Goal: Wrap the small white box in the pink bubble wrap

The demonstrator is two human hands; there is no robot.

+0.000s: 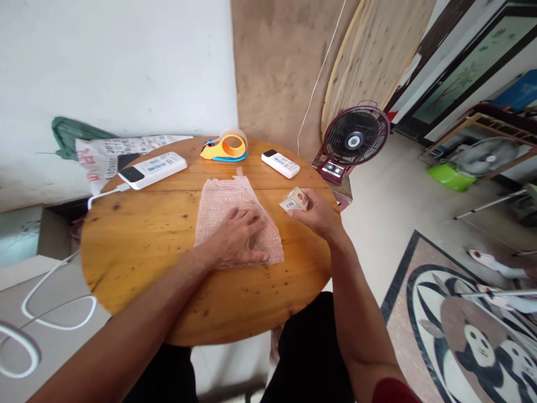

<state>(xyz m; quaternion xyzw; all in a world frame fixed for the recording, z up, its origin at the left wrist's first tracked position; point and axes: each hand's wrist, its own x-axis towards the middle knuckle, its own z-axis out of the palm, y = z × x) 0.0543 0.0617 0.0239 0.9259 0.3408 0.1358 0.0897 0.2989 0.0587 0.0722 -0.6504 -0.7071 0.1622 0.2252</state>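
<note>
My left hand lies flat, fingers spread, on a pink sheet of bubble wrap in the middle of a round wooden table. To the right of the sheet, my right hand grips a small cream and red box just above the table. At the table's far edge sits an orange and blue tape dispenser.
A white power bank with a white cable lies at the back left, a smaller white one at the back right. A dark red floor fan stands behind the table. A panda rug covers the floor to the right.
</note>
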